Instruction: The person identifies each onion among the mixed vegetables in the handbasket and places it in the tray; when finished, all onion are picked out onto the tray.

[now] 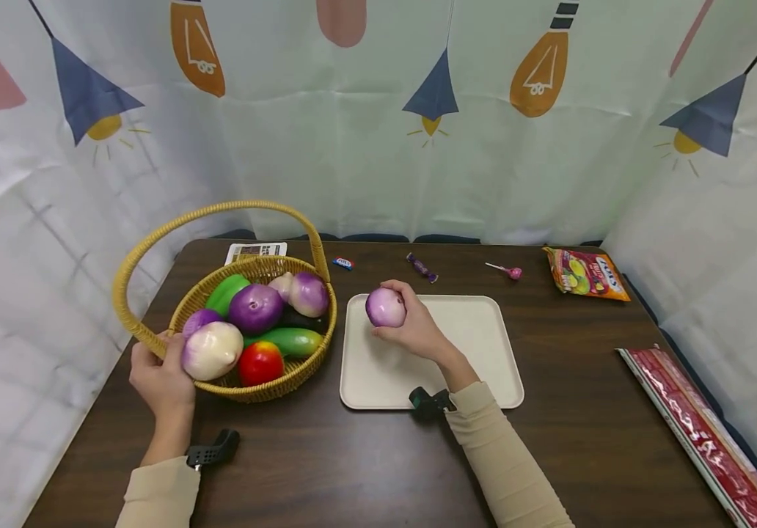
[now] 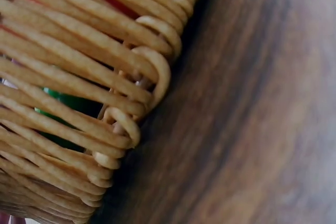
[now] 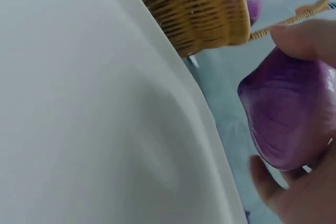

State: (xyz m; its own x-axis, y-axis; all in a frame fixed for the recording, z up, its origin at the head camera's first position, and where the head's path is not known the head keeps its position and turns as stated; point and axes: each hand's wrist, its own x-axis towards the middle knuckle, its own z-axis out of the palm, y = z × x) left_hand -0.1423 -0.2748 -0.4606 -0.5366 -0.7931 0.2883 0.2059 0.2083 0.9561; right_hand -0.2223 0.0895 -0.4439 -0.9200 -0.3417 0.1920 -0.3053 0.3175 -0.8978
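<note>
My left hand (image 1: 166, 385) grips the near-left rim of a yellow wicker basket (image 1: 253, 394), close to the foot of its tall handle. Inside lie several purple onions (image 1: 256, 308), a white-and-purple one (image 1: 212, 350) by my thumb, a green pepper (image 1: 227, 293), a cucumber (image 1: 291, 341) and a red tomato (image 1: 261, 363). With thumb and fingers around it, my right hand (image 1: 417, 330) holds a purple-and-white onion (image 1: 386, 307) over the left part of a cream tray (image 1: 467, 337). In the right wrist view the same onion (image 3: 289, 108) shows its pointed end. The left wrist view shows the basket's woven side (image 2: 79, 72).
Along the table's back lie a printed packet (image 1: 256, 251), a small blue-and-red candy (image 1: 342, 263), a purple-wrapped candy (image 1: 422, 268), a lollipop (image 1: 507, 271) and an orange snack bag (image 1: 586, 274). A long red package (image 1: 702, 433) lies along the right edge. Printed curtains (image 1: 365, 169) surround the table.
</note>
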